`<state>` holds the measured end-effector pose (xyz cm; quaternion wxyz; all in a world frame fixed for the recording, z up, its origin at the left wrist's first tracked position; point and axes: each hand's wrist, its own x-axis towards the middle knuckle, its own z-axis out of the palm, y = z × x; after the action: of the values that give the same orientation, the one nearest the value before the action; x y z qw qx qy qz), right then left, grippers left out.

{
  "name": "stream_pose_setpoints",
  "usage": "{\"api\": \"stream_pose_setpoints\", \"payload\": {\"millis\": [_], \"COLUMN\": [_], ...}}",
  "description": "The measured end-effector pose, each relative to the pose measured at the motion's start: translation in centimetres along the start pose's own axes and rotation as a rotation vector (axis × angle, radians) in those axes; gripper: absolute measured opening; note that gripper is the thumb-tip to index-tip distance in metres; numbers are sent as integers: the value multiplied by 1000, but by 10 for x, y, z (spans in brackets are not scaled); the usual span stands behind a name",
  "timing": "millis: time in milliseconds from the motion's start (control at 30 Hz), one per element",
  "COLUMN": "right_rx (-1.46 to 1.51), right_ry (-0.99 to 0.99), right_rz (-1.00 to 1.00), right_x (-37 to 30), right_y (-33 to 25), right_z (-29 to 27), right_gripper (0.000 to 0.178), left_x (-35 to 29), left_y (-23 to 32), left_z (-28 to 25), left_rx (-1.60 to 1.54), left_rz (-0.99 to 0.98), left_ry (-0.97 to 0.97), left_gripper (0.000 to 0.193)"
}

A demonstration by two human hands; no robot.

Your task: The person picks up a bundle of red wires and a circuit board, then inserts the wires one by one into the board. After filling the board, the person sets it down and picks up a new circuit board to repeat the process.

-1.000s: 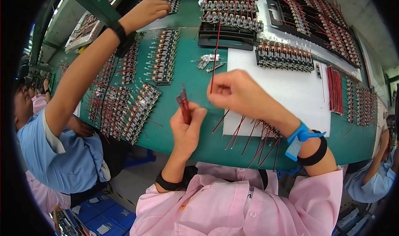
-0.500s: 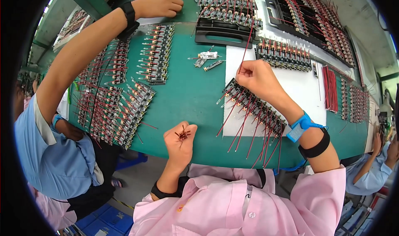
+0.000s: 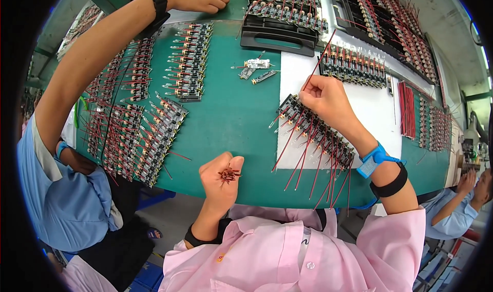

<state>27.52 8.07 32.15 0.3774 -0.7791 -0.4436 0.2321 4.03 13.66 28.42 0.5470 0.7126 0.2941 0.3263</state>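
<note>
My left hand (image 3: 220, 180) is closed around a bundle of red wires (image 3: 229, 175), whose ends stick out at the top of the fist. My right hand (image 3: 324, 98) pinches one red wire (image 3: 322, 57) that slants up and away from me. Just below those fingers lies a strip of small circuit boards (image 3: 314, 126), set at a slant across the edge of a white sheet (image 3: 367, 138). Several red wires hang from this strip toward me. My fingers hide its upper end in part, so I cannot tell whether the pinched wire touches it.
Another strip of boards (image 3: 354, 66) and a red wire bundle (image 3: 407, 109) lie right. Loose parts (image 3: 257, 64) sit mid-table, before a black tray (image 3: 277, 38). More board strips (image 3: 187, 61) fill the left, where a co-worker's arm (image 3: 97, 61) reaches across the green table (image 3: 231, 122).
My right hand has shifted slightly rightward, and its pinched wire leans further right. My left hand still grips the bundle. The co-worker's hand has moved slightly up in the view.
</note>
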Motion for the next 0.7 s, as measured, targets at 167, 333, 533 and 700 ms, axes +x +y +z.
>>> {"api": "stream_pose_setpoints", "payload": {"millis": [167, 333, 533, 700], "right_rx": [-44, -10, -19, -74], "right_ry": [14, 16, 24, 39], "right_rz": [0, 8, -15, -66], "right_x": [0, 0, 0, -4], "right_y": [0, 2, 2, -3], "right_z": [0, 1, 2, 2], "right_gripper": [13, 12, 12, 10], "left_x": [0, 0, 0, 0], "left_y": [-1, 0, -1, -1], "left_z": [-1, -1, 0, 0], "left_rx": [1, 13, -9, -8], "left_rz": [9, 5, 7, 3], "left_ry": [2, 6, 14, 12], "left_gripper": [34, 34, 34, 35]}}
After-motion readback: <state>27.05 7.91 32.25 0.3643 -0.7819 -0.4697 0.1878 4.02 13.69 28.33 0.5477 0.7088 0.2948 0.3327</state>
